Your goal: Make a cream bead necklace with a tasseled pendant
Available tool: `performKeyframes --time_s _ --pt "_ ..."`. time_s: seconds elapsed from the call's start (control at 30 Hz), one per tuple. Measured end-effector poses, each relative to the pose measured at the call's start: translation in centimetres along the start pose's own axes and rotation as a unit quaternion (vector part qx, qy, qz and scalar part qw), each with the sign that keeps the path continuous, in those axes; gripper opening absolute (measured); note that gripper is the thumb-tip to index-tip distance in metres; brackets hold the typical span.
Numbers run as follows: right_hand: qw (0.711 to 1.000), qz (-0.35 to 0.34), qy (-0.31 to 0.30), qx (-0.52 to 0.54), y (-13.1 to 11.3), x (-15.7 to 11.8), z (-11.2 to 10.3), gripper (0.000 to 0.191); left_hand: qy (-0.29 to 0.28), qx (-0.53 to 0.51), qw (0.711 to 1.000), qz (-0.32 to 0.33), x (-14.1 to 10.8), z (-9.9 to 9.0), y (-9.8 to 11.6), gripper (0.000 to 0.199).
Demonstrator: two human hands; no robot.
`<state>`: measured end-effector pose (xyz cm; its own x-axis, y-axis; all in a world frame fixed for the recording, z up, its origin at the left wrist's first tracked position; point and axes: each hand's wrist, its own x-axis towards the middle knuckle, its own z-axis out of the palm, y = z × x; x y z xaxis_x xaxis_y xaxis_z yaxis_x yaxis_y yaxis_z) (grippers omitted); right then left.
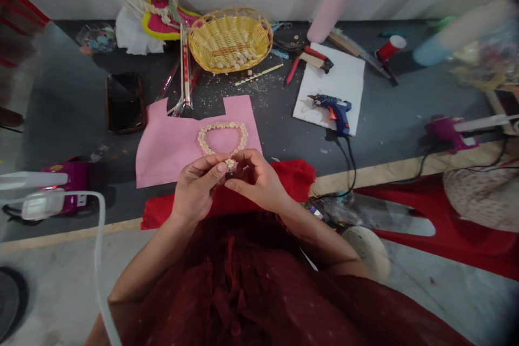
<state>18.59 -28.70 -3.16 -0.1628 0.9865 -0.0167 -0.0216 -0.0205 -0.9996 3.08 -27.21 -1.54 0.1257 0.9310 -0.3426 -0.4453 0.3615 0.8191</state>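
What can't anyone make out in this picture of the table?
Head view throughout:
Beaded loop: near end partly hidden by left hand and right hand.
Red cloth: partly covered by both hands.
Bits in basket: too small to identify.
Far-right clutter: blurred, cut by picture's edge.

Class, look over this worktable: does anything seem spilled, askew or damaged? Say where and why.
Pale crumbs look spilled, lying scattered on the dark table in front of the yellow basket rather than gathered up. The pink sheet has a wide notch in its far edge, odd but perhaps cut on purpose.
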Motion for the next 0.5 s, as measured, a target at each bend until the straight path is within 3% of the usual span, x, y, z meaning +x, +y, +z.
performKeyframes --time_s 0.2,0.5 --pt "0.999 -0.020 0.030 0.021 -0.05 0.31 0.34 0.031 -0.003 -0.005 1.000 0.000 -0.04 0.13 0.09 0.025" --pt "1.000 -0.015 0.022 0.010 0.18 0.11 0.03 0.025 -0.008 -0.036 0.999 -0.027 0.07 0.17 0.17 0.024"
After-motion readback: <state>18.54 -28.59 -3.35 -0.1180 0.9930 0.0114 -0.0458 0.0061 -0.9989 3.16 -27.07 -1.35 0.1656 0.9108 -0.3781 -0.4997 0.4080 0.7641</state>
